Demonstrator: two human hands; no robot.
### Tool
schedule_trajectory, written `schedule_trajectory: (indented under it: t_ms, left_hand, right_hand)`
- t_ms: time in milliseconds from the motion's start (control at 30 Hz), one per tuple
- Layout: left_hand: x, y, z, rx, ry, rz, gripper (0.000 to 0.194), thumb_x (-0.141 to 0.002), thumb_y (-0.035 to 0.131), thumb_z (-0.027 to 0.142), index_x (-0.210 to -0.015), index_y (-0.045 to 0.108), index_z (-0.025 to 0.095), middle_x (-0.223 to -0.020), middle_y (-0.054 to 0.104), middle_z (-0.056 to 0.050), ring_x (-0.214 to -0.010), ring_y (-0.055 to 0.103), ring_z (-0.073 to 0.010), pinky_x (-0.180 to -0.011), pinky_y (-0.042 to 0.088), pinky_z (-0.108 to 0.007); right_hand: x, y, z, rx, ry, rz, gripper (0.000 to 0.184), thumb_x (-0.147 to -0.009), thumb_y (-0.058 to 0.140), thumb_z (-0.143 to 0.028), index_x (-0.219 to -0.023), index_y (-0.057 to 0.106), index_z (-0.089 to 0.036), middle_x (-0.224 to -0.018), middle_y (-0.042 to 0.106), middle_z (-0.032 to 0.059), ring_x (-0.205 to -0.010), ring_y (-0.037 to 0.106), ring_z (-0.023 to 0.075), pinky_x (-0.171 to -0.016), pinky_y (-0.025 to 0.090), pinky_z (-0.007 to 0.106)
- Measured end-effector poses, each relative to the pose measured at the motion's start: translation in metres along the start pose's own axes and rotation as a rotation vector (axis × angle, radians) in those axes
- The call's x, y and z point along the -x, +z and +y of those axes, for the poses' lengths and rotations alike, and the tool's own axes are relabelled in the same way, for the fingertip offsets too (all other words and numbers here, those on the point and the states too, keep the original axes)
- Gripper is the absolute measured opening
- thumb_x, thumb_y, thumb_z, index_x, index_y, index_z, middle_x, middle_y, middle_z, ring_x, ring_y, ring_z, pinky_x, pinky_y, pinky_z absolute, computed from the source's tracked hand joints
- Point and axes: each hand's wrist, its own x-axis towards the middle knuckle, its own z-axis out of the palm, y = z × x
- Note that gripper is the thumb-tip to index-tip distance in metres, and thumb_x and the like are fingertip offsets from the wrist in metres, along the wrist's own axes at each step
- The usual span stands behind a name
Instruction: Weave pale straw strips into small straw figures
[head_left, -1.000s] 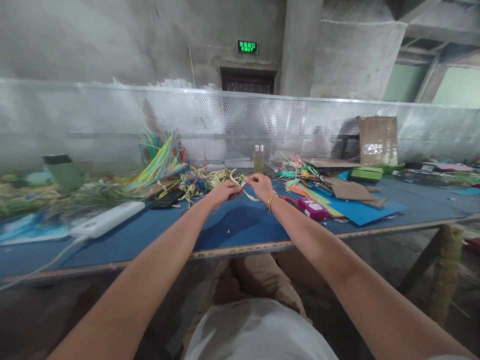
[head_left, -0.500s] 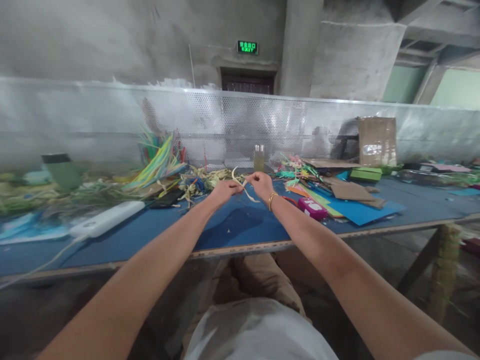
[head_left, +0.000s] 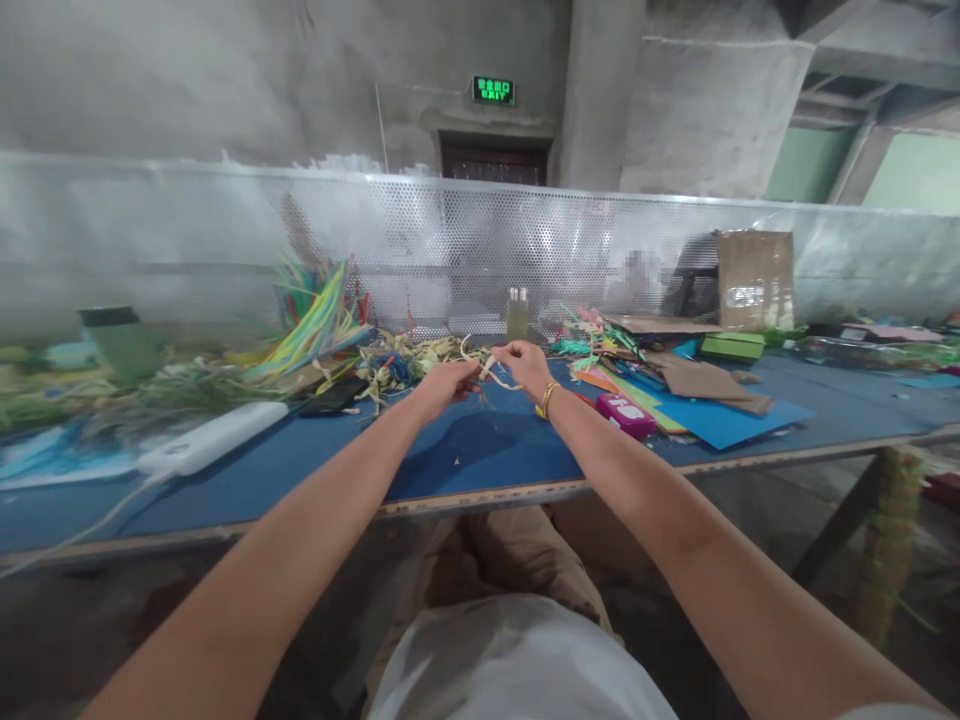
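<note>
Above the middle of the blue tabletop [head_left: 480, 455], my left hand [head_left: 448, 387] and my right hand [head_left: 526, 364] meet at a thin, pale, straw-like strip [head_left: 504, 383]. The fingertips of both hands pinch it. One end curls up above the fingers and the other bends down toward the right wrist, which wears a gold bracelet [head_left: 550, 398]. Just where each finger grips is too small to make out. Behind my left hand lies a heap of pale dried strips [head_left: 424, 352]. A small bottle [head_left: 517, 315] stands beyond my right hand.
Left are a white power strip [head_left: 217, 437], a dark phone-like slab [head_left: 334, 396], a bundle of coloured strips [head_left: 319, 320] and a green cup [head_left: 120, 345]. Right are a magenta box [head_left: 625, 415], blue sheet [head_left: 735, 422] and cardboard pieces [head_left: 709, 378]. A perforated metal screen [head_left: 585, 240] stands behind.
The strip has shifted and bent slightly between my fingers, its lower end now nearer the right wrist. My right hand has turned a little. A bit of yellow now shows beside that wrist.
</note>
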Motion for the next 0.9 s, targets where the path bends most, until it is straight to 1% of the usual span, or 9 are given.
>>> schedule_trajectory:
  t_ms: [67,133,233,367,467,633,767,900]
  left_hand:
    - [0.001,-0.001,0.002,0.057,-0.038,0.01,0.042,-0.077,0.06,0.057,-0.082,0.069,0.017,-0.093,0.071,-0.011,-0.064,0.057,-0.0133,-0.054,0.039,-0.025]
    - [0.002,-0.001,0.004,0.075,-0.06,0.002,0.042,-0.078,0.058,0.056,-0.081,0.069,0.016,-0.092,0.071,-0.012,-0.062,0.055,-0.0134,-0.054,0.039,-0.026]
    - [0.005,0.0,0.008,0.091,-0.069,-0.017,0.033,-0.075,0.065,0.048,-0.082,0.069,0.016,-0.088,0.071,-0.011,-0.059,0.053,-0.0121,-0.054,0.039,-0.025]
    - [0.009,0.002,0.011,0.077,-0.041,-0.058,0.023,-0.069,0.074,0.033,-0.083,0.072,0.015,-0.077,0.069,-0.008,-0.057,0.05,-0.0094,-0.052,0.038,-0.023]
    - [0.008,0.001,0.011,0.049,-0.05,-0.077,0.019,-0.068,0.077,0.029,-0.079,0.074,0.014,-0.073,0.067,-0.007,-0.057,0.049,-0.0081,-0.053,0.038,-0.022]
    - [0.004,0.0,0.007,0.034,-0.065,-0.098,0.014,-0.067,0.079,0.025,-0.075,0.075,0.014,-0.076,0.069,-0.008,-0.059,0.051,-0.0073,-0.057,0.042,-0.021]
    - [0.003,0.002,0.002,0.031,-0.036,-0.06,0.015,-0.068,0.078,0.027,-0.074,0.075,0.014,-0.08,0.07,-0.009,-0.059,0.053,-0.0082,-0.056,0.041,-0.021]
    - [0.001,0.005,0.0,0.056,-0.032,-0.012,0.029,-0.066,0.079,0.039,-0.085,0.074,0.017,-0.087,0.072,-0.01,-0.061,0.057,-0.0101,-0.05,0.035,-0.02]
  right_hand:
    - [0.0,0.0,0.001,-0.021,0.0,-0.007,0.036,-0.07,0.064,-0.053,-0.06,0.058,-0.019,-0.055,0.05,-0.0026,-0.053,0.038,0.0094,-0.053,0.031,0.025]
    - [0.0,0.001,0.001,-0.047,0.0,-0.012,0.035,-0.07,0.065,-0.051,-0.059,0.058,-0.018,-0.055,0.05,-0.0028,-0.052,0.038,0.0091,-0.053,0.031,0.025]
    - [0.0,0.001,0.001,-0.071,0.014,-0.015,0.034,-0.069,0.065,-0.05,-0.059,0.059,-0.018,-0.055,0.05,-0.0028,-0.052,0.038,0.009,-0.053,0.031,0.025]
    - [0.0,0.001,0.0,-0.1,0.011,-0.04,0.034,-0.069,0.066,-0.05,-0.061,0.06,-0.017,-0.058,0.054,-0.0017,-0.055,0.043,0.0097,-0.056,0.035,0.024]
    - [0.0,0.0,-0.001,-0.085,0.015,-0.061,0.034,-0.069,0.066,-0.05,-0.063,0.061,-0.017,-0.059,0.055,-0.0016,-0.057,0.044,0.0098,-0.058,0.037,0.024]
    - [0.001,-0.001,-0.002,-0.01,-0.007,-0.052,0.033,-0.071,0.065,-0.048,-0.063,0.061,-0.016,-0.059,0.053,-0.0019,-0.058,0.043,0.0096,-0.059,0.037,0.024]
    - [0.0,-0.002,0.001,-0.009,-0.018,-0.088,0.035,-0.071,0.064,-0.05,-0.062,0.059,-0.016,-0.058,0.049,-0.0031,-0.057,0.04,0.009,-0.058,0.035,0.024]
    - [0.0,0.0,0.003,-0.017,-0.02,-0.082,0.037,-0.069,0.065,-0.052,-0.061,0.058,-0.016,-0.056,0.045,-0.0042,-0.055,0.036,0.0085,-0.055,0.032,0.024]
